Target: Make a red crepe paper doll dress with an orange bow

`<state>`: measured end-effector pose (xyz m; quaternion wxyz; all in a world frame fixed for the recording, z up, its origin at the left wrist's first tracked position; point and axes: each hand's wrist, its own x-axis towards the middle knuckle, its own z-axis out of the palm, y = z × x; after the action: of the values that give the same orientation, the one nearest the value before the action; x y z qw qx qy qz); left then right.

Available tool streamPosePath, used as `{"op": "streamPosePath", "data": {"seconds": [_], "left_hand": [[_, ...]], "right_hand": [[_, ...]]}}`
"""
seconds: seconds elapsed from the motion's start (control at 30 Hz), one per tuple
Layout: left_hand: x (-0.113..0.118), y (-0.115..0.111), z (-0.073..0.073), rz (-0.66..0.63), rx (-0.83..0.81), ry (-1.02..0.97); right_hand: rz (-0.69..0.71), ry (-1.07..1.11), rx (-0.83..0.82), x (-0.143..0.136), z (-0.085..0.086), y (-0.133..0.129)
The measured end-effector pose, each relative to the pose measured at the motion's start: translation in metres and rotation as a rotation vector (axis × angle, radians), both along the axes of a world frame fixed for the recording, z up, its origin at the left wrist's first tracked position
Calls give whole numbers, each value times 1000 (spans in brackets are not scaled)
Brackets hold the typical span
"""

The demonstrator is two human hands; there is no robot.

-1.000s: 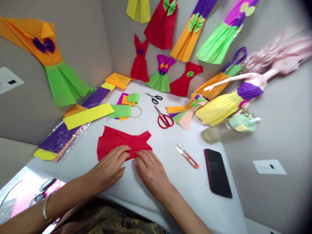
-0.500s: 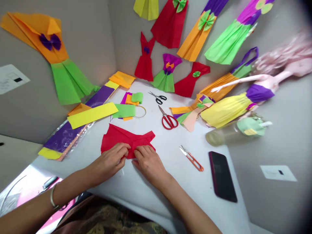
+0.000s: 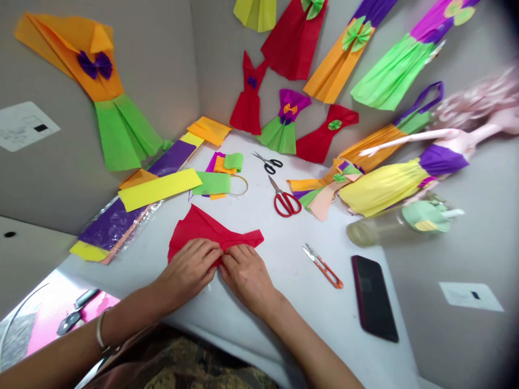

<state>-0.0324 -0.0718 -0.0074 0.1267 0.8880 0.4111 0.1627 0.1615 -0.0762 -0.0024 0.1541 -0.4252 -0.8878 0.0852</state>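
A red paper dress shape (image 3: 203, 224) lies on the white table, its wide end at the left and a narrow tip pointing right. My left hand (image 3: 194, 267) has its fingers closed on the dress's near edge at the middle. Right beside it, almost touching, my right hand (image 3: 245, 273) pinches the same red paper with curled fingers. The fingertips and the fold between them are partly hidden. Orange thread snips (image 3: 324, 267) lie to the right of my hands. Red-handled scissors (image 3: 286, 200) rest farther back.
Black-handled scissors (image 3: 267, 162), green and orange paper pieces (image 3: 213, 183) and a wire ring lie behind. Coloured sheets (image 3: 109, 229) line the left. A phone (image 3: 375, 297), a bottle (image 3: 368, 231) and a doll (image 3: 441, 162) are at the right. Paper dresses hang on the walls.
My hands have drawn closer together, and the red paper's near middle is gathered between them. Its right tip has narrowed. The whole view has shifted slightly.
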Motion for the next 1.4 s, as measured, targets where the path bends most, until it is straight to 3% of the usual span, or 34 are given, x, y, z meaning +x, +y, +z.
{"op": "streamPosePath", "data": {"seconds": [0.33, 0.63, 1.0, 1.17, 1.3, 1.4], "left_hand": [[-3, 15, 4, 55, -182, -26], [3, 31, 16, 79, -248, 90], [5, 41, 15, 1, -200, 140], [0, 45, 6, -35, -182, 105], [-2, 49, 0, -60, -212, 102], [-1, 51, 3, -57, -240, 106]], "right_hand": [[-178, -68, -139, 7, 6, 5], [-289, -116, -240, 5, 15, 17], [-268, -140, -129, 1, 8, 18], [-258, -128, -126, -1, 7, 19], [-228, -95, -201, 9, 17, 22], [-197, -2, -267, 34, 31, 19]]}}
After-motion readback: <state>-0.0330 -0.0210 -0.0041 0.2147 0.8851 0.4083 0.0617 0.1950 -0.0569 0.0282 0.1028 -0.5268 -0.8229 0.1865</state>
